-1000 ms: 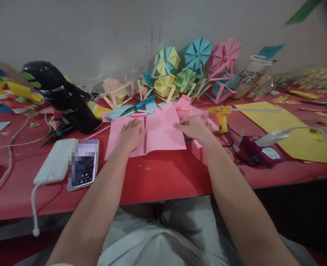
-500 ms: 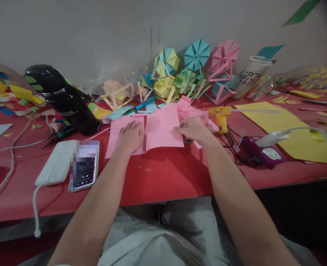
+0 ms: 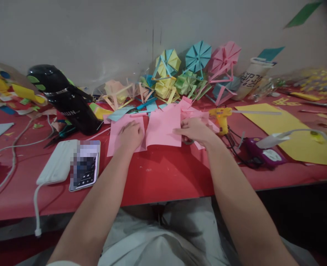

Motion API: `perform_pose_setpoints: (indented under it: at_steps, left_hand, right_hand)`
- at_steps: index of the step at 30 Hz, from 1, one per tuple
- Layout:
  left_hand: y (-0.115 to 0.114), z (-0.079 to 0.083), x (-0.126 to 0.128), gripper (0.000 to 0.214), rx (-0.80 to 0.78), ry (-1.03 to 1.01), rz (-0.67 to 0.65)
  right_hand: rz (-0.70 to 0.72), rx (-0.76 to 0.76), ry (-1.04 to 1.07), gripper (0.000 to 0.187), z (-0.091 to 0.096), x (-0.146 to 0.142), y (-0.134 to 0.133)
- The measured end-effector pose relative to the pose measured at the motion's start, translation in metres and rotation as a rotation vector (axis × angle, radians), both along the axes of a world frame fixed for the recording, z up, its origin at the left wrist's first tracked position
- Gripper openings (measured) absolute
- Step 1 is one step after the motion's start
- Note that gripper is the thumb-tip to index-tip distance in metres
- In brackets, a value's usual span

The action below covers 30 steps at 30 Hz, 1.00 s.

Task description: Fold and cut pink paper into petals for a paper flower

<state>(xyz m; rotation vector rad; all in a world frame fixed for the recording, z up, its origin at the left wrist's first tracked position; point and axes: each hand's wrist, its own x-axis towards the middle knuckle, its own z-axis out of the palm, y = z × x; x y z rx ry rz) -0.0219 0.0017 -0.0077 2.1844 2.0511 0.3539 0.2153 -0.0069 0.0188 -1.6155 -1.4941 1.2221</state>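
Observation:
My left hand (image 3: 131, 135) lies flat on a pink paper sheet (image 3: 114, 138), pressing it against the table with its fingers stretched out. Just to the right, a second pink paper piece (image 3: 163, 127) stands slightly raised, its lower edge curving off the table. My right hand (image 3: 195, 131) pinches that piece at its right edge between thumb and fingers. A narrow gap shows between the two pink parts; whether they join at the far end is hard to make out. Under my right hand is a dark rounded thing, mostly hidden. Crumpled pink paper (image 3: 187, 105) lies behind.
A yellow glue gun (image 3: 221, 120) sits right of my right hand, near a purple power socket (image 3: 263, 153) and yellow paper (image 3: 288, 135). Left are a phone (image 3: 86, 166), a white power bank (image 3: 58, 160) and a black bottle (image 3: 66, 101). Folded paper wheels (image 3: 198, 55) stand along the wall.
The right edge of the raised pink piece has shifted slightly left with my right hand still pinching it. My left hand stays on the left sheet.

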Motion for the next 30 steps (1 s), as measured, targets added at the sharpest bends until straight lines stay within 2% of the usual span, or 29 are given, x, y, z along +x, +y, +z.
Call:
perform_pose_setpoints:
  at_steps: [4, 10, 12, 16, 19, 27, 30]
  left_hand:
    - [0.0, -0.004, -0.001, 0.052, -0.043, 0.013, -0.03]
    - [0.001, -0.008, -0.003, 0.058, -0.067, -0.006, -0.028]
    - [0.001, -0.008, -0.003, 0.057, -0.053, -0.009, -0.033]
    - [0.001, -0.008, -0.002, 0.057, -0.041, -0.014, -0.045]
    - [0.002, -0.009, -0.003, 0.057, -0.06, -0.024, -0.043]
    - [0.0, -0.008, -0.002, 0.058, -0.064, -0.001, -0.039]
    - [-0.002, -0.007, -0.001, 0.057, -0.048, -0.007, -0.038]
  right_hand:
    - [-0.065, 0.022, 0.014, 0.024, -0.007, 0.002, 0.006]
    - [-0.07, 0.059, -0.006, 0.025, -0.005, 0.006, 0.005]
    - [-0.022, 0.061, 0.073, 0.02, -0.005, 0.007, 0.004]
    - [0.118, -0.011, 0.14, 0.041, -0.006, 0.012, 0.003]
    - [0.134, -0.021, 0.11, 0.046, -0.006, 0.017, 0.003]
    - [0.162, 0.029, 0.078, 0.041, -0.009, 0.03, 0.008]
    - [0.145, 0.099, 0.089, 0.026, -0.008, 0.032, 0.008]
